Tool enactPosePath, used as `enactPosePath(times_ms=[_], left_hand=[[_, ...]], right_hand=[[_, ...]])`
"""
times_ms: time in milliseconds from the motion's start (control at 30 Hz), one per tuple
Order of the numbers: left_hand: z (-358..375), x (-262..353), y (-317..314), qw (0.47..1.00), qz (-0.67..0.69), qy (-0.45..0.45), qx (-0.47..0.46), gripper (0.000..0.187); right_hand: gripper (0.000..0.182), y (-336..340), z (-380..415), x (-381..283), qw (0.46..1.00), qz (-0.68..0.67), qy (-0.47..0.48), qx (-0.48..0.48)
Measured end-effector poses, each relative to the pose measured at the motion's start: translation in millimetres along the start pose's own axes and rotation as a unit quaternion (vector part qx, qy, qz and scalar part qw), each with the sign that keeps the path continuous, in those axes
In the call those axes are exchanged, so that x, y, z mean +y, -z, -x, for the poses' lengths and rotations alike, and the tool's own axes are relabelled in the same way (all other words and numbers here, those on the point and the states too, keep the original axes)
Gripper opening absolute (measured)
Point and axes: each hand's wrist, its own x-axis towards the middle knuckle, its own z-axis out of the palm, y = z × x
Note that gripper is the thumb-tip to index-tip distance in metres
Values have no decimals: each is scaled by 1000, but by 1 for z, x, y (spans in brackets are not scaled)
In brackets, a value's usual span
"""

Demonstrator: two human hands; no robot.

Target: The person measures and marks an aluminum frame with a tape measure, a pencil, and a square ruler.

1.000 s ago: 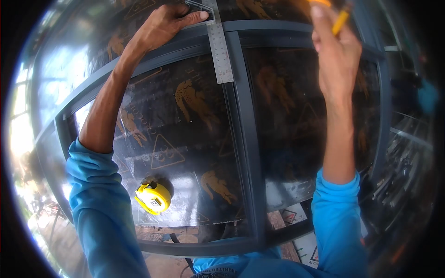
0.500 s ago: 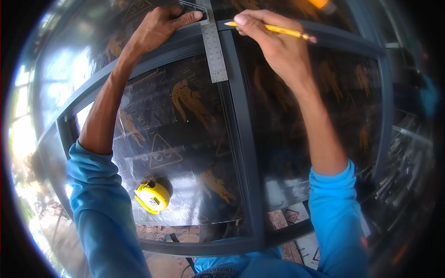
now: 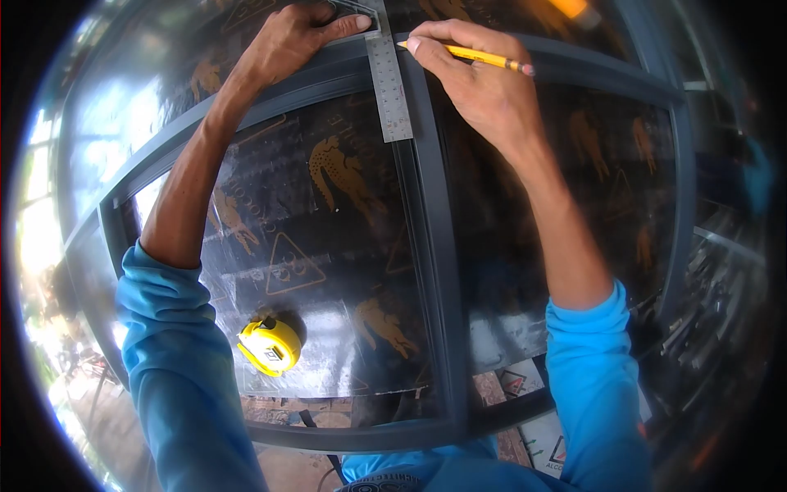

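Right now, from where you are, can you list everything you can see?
Pencil: one, yellow, in the right hand, tip near the square
Metal square: one, silver, top middle, under the left hand
Tape measure: one, yellow, lower left, on the board
Frame: one, grey, across the middle
Board: count unclear, dark with orange crocodile prints, behind the frame
Blurred object: one, orange-yellow, top right
Strips: too blurred to count, greyish, far right
Printed sheets: count unclear, mostly white, bottom right
Sleeves: two, blue, lower left and lower right
Left hand: one, bare, top middle
Right hand: one, bare, upper right of centre
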Motion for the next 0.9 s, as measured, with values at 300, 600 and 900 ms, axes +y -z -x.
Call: enactPosePath(times_ms=[300,600,900], left_hand=[[-2,-5,-2,999,-26,-26,21,50],[-3,-7,-1,999,-11,-38,12,51],[-4,-9,0,999,-20,-40,10,51]], right_hand=[[17,1,0,2,1000,10,14,1],[17,2,0,3,999,18,29,6],[15,1,2,4,998,29,50,-1]])
